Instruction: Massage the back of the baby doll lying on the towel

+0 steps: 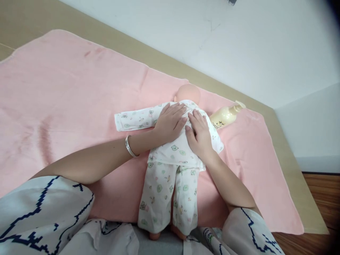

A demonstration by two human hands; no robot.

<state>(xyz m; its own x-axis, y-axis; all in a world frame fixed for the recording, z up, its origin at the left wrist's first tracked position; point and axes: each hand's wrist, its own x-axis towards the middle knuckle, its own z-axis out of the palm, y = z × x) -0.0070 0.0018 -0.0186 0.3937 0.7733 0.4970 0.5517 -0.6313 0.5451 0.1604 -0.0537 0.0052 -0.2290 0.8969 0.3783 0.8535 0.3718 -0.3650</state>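
A baby doll (170, 166) in white printed pyjamas lies face down on a pink blanket (66, 95), head (188, 93) toward the wall. My left hand (170, 122) rests flat on the doll's upper back, fingers stretched out, a silver bracelet on its wrist. My right hand (200, 134) lies flat beside it on the doll's back, fingers together and extended. One empty-looking sleeve (134, 119) sticks out to the left. Neither hand grips anything.
A cream pump bottle (225, 116) lies on the blanket just right of the doll's shoulder. The blanket covers a tan mattress (289, 148) against a white wall. Wooden floor (324, 198) shows at the right. My patterned sleeves fill the bottom edge.
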